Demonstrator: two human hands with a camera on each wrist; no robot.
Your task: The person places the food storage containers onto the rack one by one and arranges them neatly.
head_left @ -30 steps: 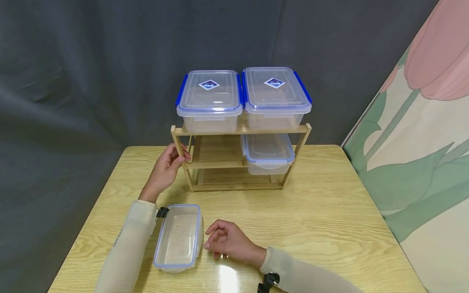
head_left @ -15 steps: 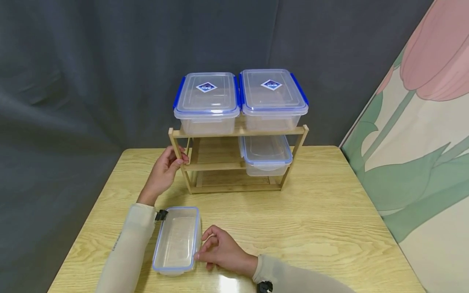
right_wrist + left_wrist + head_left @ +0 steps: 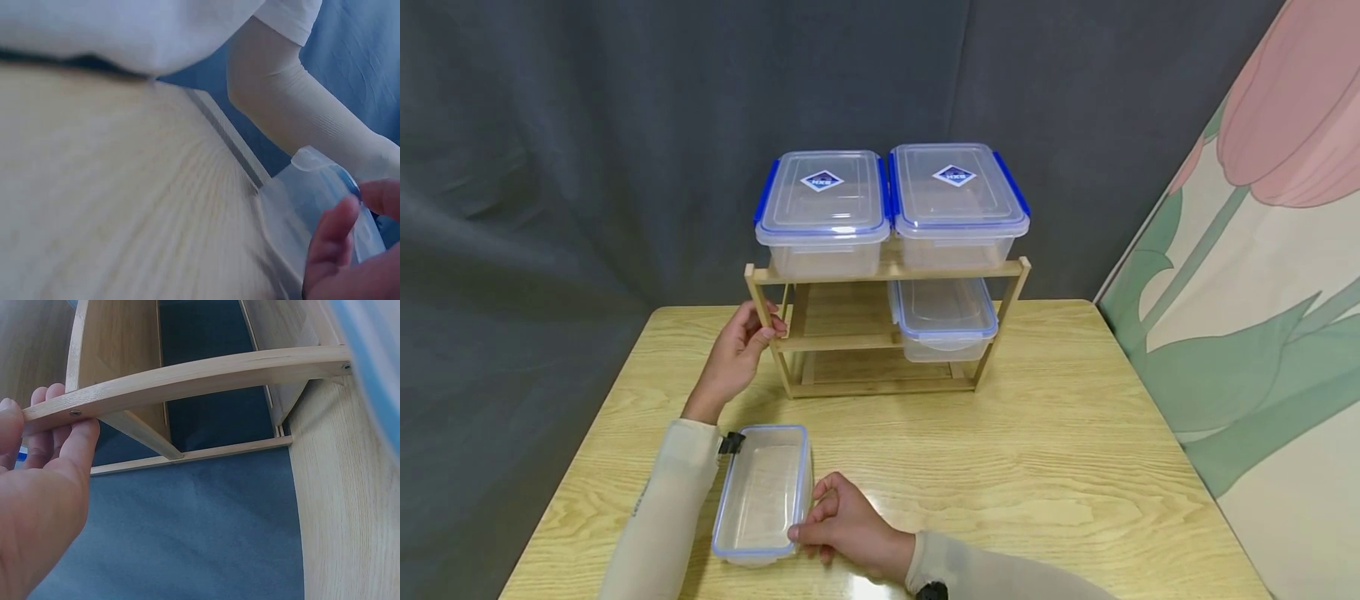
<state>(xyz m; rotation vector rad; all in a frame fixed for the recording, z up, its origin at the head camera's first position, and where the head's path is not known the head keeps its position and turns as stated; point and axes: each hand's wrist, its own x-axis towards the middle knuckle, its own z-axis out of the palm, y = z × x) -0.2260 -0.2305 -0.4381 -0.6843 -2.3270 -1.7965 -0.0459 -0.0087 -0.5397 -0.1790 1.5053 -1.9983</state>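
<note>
A wooden three-tier rack [image 3: 857,342] stands at the back of the table. My left hand [image 3: 735,354] grips its left front post, thumb in front and fingers behind; the left wrist view shows these fingers [image 3: 78,447] round the wooden bar. Nearer me lies a clear rectangular food container [image 3: 763,492] with a blue edge, below my left forearm. My right hand [image 3: 850,525] pinches this container's right side near its front corner, thumb over the rim and the other fingers along the outer wall. In the right wrist view, the container's clear wall [image 3: 294,206] is partly hidden by the hand.
Two large lidded containers, left [image 3: 823,200] and right [image 3: 958,196], with blue clips sit side by side on the rack's top. A smaller lidded container [image 3: 947,321] stands on the middle shelf's right half. A dark curtain [image 3: 625,150] hangs behind the table [image 3: 1060,450].
My right hand has moved left and slightly toward me, from beside the container onto its right rim. The left hand has stayed on the rack post. The head view has shifted slightly.
</note>
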